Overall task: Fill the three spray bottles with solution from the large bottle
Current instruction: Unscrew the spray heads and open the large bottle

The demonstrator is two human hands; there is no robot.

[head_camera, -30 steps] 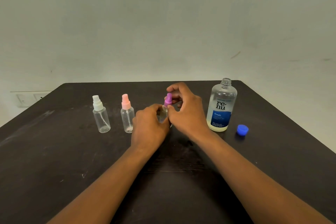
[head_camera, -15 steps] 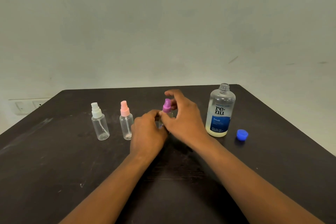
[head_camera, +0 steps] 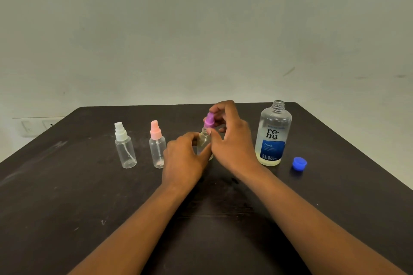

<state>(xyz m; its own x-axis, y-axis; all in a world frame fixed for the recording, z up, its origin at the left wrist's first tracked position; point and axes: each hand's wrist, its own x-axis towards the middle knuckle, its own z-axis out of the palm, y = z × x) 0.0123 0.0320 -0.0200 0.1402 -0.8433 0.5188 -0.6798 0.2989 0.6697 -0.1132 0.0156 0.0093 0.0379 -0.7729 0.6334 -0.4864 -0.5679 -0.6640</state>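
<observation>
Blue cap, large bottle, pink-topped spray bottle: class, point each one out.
blue cap [head_camera: 299, 163], head view, on its side wall.
large bottle [head_camera: 273, 147], head view, on its blue label.
pink-topped spray bottle [head_camera: 155, 130], head view, on its pink sprayer.

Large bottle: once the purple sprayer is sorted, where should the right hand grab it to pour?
Probably around the clear shoulder of the large bottle, above its blue label, coming from the bottle's left side, where the right hand already is. It stands upright and uncapped; the blue cap lies on its far side, and the neck looks too narrow for a steady pour.
</observation>
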